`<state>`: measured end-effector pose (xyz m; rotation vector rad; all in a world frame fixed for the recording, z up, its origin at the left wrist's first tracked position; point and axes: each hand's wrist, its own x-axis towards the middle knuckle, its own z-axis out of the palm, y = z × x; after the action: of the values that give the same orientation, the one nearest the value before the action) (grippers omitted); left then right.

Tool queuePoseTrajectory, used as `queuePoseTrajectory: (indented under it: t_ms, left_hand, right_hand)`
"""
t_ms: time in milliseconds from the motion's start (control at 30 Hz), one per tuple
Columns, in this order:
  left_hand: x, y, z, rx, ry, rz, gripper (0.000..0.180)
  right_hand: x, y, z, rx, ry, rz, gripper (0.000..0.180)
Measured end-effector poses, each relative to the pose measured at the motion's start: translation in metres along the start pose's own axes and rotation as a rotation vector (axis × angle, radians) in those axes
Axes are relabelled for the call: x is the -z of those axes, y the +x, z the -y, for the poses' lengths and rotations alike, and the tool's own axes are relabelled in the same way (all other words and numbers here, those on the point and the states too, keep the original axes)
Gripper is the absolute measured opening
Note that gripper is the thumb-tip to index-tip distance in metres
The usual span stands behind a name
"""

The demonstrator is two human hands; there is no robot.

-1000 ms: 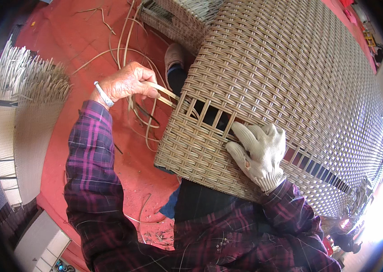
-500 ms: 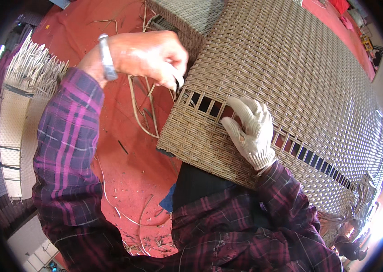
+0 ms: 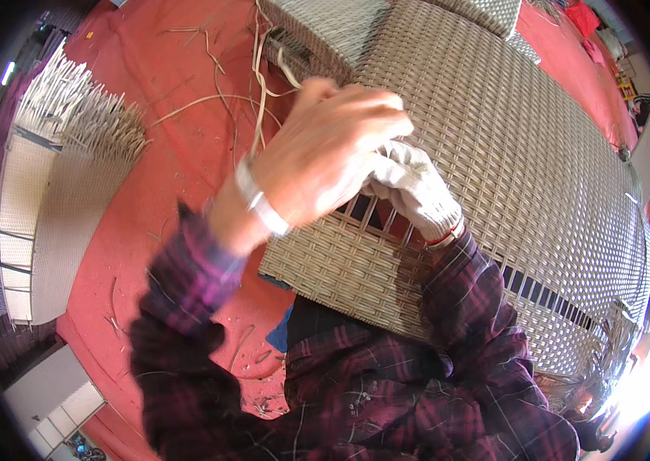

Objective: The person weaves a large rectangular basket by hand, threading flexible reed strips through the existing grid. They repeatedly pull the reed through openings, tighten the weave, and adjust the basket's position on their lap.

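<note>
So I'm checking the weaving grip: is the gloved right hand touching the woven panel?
Touching. The head view shows the gloved right hand resting on the woven panel at the open gap in the weave, with the bare left hand raised in front of it.

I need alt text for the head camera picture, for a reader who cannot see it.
A bare left hand pulls a pale wicker strand above a large woven wicker panel, beside the white-gloved right hand at an unwoven gap. Loose strands lie on the red floor.

Purple plaid sleeves (image 3: 186,307), white glove (image 3: 417,188), perhaps a wristband (image 3: 259,201).
</note>
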<state>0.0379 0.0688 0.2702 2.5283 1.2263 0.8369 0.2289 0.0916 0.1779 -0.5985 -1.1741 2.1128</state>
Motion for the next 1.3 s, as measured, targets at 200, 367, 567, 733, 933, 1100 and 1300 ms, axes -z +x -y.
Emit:
queuePoseTrajectory:
  t_ms: [200, 367, 567, 733, 933, 1100, 1300]
  left_hand:
    - [-0.081, -0.075, -0.046, 0.503, -0.144, -0.57, 0.047]
    - [-0.12, -0.084, -0.056, 0.604, 0.035, -0.401, 0.053]
    - [-0.118, -0.084, -0.066, 0.45, 0.244, -0.349, 0.031]
    - [-0.122, -0.073, -0.062, 0.345, 0.274, -0.315, 0.024]
    - [-0.13, -0.061, -0.059, 0.296, 0.351, -0.262, 0.021]
    - [-0.132, -0.062, -0.057, 0.298, 0.336, -0.299, 0.022]
    - [-0.128, -0.058, -0.054, 0.313, 0.337, -0.206, 0.021]
  right_hand:
    - [0.021, 0.006, 0.0, 0.142, 0.244, 0.059, 0.028]
    - [-0.001, -0.007, 0.003, -0.029, 0.126, 0.064, 0.026]
    - [0.016, -0.074, 0.029, 0.044, 0.086, 0.058, 0.032]
    - [0.079, -0.157, 0.089, 0.2, 0.289, -0.094, 0.032]
    - [0.155, -0.312, 0.172, 0.377, 0.437, -0.383, 0.026]
    - [0.21, -0.448, 0.209, 0.509, 0.193, -0.894, 0.021]
    - [0.233, -0.535, 0.179, 0.777, 0.423, -1.148, 0.009]
